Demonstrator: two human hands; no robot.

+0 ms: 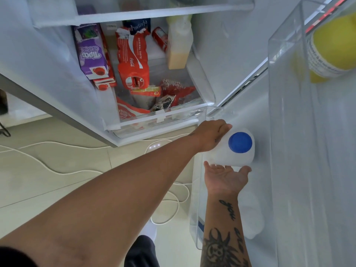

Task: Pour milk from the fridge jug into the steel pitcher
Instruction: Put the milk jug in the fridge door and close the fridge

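Observation:
The white milk jug [227,155] with a blue cap [240,142] sits in the lower door shelf [194,218] of the open fridge. My left hand [212,136] grips the jug's far side near the top. My right hand [226,177] presses its palm and fingers against the near side of the jug, just under the shoulder. The jug's lower body is hidden by my hands and the shelf. No steel pitcher shows in this view.
An upper door shelf [285,74] holds a yellow bottle [331,47]. Inside the fridge are a purple juice carton [92,53], a red Coca-Cola pack [133,58] and a pale drink bottle [179,45]. White cables [57,170] trail over the tiled floor.

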